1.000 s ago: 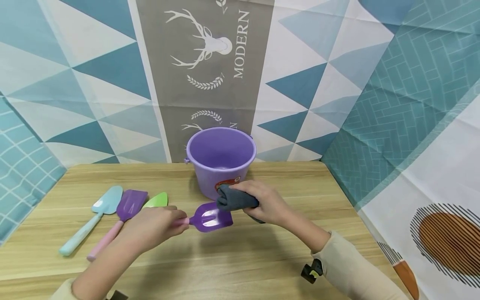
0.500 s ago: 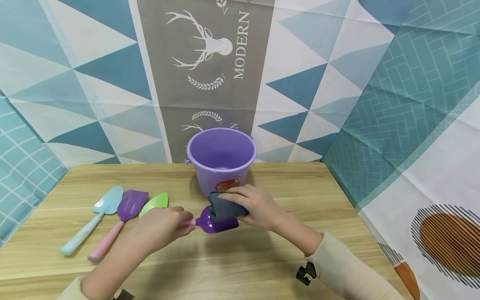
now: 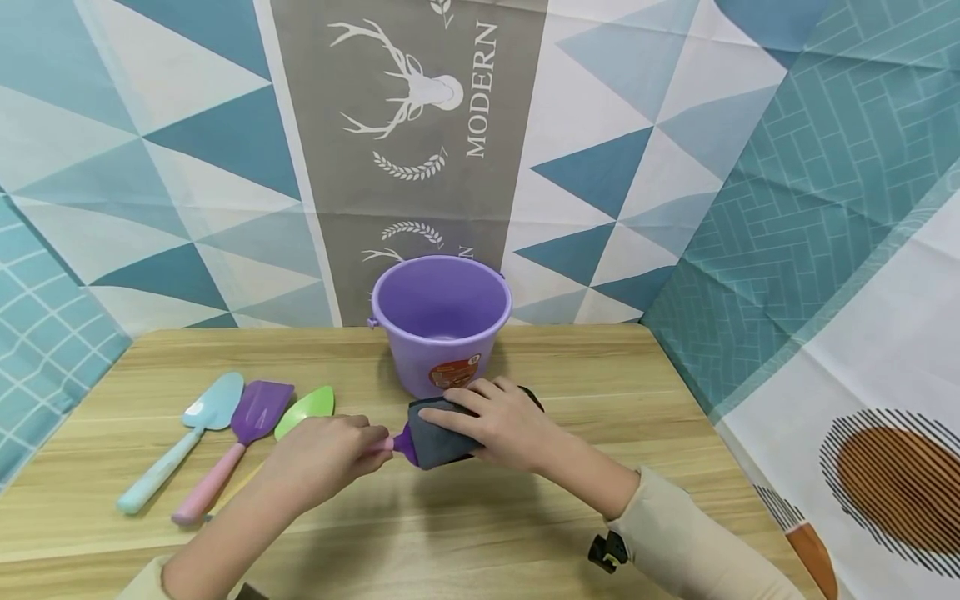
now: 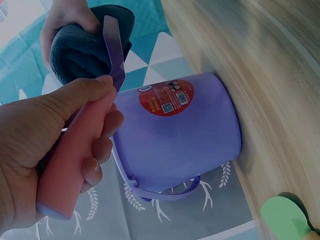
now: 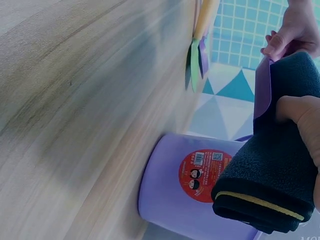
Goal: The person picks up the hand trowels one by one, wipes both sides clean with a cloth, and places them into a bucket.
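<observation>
My left hand (image 3: pixel 330 454) grips the pink handle (image 4: pixel 75 160) of a small purple shovel (image 3: pixel 406 445), fingers wrapped round it. The shovel is held above the table with its blade pointing right. A folded dark grey cloth (image 3: pixel 437 435) lies over the blade and hides most of it. Holding that cloth is my right hand (image 3: pixel 510 427), its fingers spread across the top. In the right wrist view the thumb presses against the cloth (image 5: pixel 270 165) beside the blade (image 5: pixel 262 90). Just behind both hands stands a purple bucket (image 3: pixel 408 354) with a red label.
On the table's left side lie a light blue trowel (image 3: pixel 216 404), a second purple shovel (image 3: pixel 258 408) with a pink handle, and a green trowel (image 3: pixel 311 406), partly behind my left forearm. The wooden tabletop (image 3: pixel 600 508) ends at patterned fabric walls (image 3: pixel 600 83).
My right hand has brought the cloth down and left onto the shovel blade, covering it, and the cloth now lies flatter. The left hand has shifted slightly right with the shovel.
</observation>
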`<action>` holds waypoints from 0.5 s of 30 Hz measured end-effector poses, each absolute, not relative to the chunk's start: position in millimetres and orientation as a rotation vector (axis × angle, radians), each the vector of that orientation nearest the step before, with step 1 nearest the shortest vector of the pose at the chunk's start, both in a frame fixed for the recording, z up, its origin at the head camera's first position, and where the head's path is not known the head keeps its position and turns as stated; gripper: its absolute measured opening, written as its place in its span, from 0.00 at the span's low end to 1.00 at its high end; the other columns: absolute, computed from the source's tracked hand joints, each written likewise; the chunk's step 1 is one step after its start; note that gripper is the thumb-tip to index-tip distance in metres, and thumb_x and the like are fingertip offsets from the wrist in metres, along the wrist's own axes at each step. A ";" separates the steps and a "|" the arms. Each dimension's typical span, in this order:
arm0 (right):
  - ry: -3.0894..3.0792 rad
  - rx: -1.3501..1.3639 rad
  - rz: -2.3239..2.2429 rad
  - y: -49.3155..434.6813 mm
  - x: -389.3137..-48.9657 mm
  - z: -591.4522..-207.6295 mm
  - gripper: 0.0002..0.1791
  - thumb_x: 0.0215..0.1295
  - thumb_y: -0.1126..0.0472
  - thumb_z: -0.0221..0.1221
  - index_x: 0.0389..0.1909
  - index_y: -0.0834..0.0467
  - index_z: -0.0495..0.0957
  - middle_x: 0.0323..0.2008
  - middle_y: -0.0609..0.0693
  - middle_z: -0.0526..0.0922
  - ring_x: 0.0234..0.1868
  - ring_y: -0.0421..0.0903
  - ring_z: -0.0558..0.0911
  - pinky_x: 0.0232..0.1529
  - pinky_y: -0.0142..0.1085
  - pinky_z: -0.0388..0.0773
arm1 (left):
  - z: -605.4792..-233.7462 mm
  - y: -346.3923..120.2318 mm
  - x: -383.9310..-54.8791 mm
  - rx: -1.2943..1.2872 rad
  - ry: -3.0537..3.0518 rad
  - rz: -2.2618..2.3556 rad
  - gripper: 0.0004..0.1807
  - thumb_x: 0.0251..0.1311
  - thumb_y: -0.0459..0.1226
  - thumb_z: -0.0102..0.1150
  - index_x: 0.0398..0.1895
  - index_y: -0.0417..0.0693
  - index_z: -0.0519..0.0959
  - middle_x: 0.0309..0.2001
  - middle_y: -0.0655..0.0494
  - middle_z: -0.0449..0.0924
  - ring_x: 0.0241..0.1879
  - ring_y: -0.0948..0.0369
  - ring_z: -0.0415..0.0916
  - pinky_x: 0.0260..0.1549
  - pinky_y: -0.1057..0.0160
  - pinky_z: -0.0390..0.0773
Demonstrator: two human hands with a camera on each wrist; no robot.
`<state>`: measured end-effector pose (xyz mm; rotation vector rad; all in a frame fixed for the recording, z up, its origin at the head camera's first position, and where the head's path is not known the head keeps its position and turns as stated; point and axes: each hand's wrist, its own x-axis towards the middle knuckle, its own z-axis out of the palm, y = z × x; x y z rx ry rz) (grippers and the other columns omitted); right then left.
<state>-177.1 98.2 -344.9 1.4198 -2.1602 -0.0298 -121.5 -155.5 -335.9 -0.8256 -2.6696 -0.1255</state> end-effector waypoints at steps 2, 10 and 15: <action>-2.182 1.432 -0.052 97.5 -176.4 -344.6 0.43 0.41 0.46 0.73 0.63 0.39 0.67 0.56 0.47 0.77 0.50 0.46 0.78 0.43 0.40 0.76 | -336.1 -154.7 -121.3 -0.826 -2.670 -0.120 0.12 0.53 0.45 0.65 0.17 0.59 0.72 0.16 0.69 0.64 0.14 0.70 0.57 0.14 0.69 0.64; -2.207 1.453 -0.091 97.3 -175.5 -346.6 0.42 0.47 0.51 0.70 0.66 0.39 0.63 0.63 0.47 0.72 0.56 0.48 0.76 0.46 0.41 0.77 | -335.5 -152.5 -120.0 -0.839 -2.648 -0.092 0.13 0.53 0.44 0.65 0.18 0.58 0.72 0.16 0.68 0.64 0.14 0.69 0.58 0.14 0.69 0.63; -2.103 1.427 -0.082 97.3 -176.9 -348.8 0.34 0.52 0.57 0.67 0.62 0.38 0.68 0.58 0.47 0.76 0.51 0.47 0.78 0.38 0.39 0.77 | -336.6 -151.1 -120.5 -0.839 -2.579 -0.072 0.14 0.53 0.44 0.65 0.17 0.57 0.70 0.15 0.68 0.62 0.14 0.69 0.57 0.13 0.70 0.60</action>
